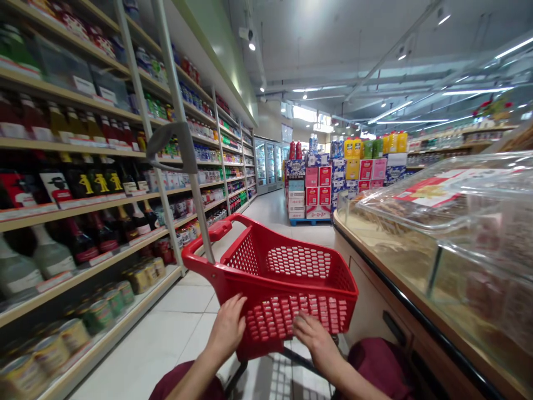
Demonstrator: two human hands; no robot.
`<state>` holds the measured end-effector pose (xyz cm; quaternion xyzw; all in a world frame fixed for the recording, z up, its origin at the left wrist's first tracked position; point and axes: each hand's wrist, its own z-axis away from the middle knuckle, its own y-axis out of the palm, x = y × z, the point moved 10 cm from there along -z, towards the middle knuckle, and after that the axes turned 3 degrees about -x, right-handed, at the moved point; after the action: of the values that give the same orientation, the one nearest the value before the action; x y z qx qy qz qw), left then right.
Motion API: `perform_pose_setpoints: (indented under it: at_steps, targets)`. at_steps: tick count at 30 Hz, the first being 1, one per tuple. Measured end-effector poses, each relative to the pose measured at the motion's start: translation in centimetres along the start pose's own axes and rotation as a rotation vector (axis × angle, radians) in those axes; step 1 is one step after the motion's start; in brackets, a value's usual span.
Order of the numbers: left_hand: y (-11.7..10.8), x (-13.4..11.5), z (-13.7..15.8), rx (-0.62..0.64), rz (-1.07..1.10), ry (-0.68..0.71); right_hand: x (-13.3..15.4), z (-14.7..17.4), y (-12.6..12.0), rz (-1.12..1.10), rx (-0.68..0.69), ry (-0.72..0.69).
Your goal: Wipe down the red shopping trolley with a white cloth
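A red plastic shopping cart (270, 286) with perforated sides stands side-on in front of me. From its left end rises a metal pole with a grey handle (174, 145). My left hand (228, 326) is open against the near side wall, toward the handle end, fingers stretched together and pointing up. Lower down, my right hand (315, 336) rests its fingers on the perforated near side, also open. Neither hand appears to hold anything, though some fingertips are hard to make out. The inside of the basket shows only in part.
Shelves of bottles (75, 128) and cans (69, 336) line the left side. A glass-fronted display counter (441, 266) runs along the right. Ahead stand stacked drink boxes (318, 191) on a blue pallet (310, 221), with refrigerated cabinets (268, 161) behind. White floor tiles (183, 305) lie beneath.
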<state>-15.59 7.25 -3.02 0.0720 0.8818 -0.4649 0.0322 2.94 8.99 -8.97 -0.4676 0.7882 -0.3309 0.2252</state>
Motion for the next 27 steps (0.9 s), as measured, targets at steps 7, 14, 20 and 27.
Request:
perform_pose_setpoints:
  at_steps: [7,14,20,27]
  targets:
    - [1.1,-0.9,1.9,0.103,-0.197,0.059,3.0,-3.5,0.3,-0.015,-0.098,-0.061]
    - [0.1,0.2,2.4,0.007,-0.302,0.038,4.3,-7.3,0.2,0.022,-0.116,-0.048]
    - [-1.6,2.0,3.2,-0.100,-0.360,0.024,6.4,-5.6,4.3,-0.007,0.055,-0.153]
    - [-2.0,4.6,3.3,-0.057,-0.396,-0.070,7.2,-11.9,2.2,0.019,-0.134,-0.094]
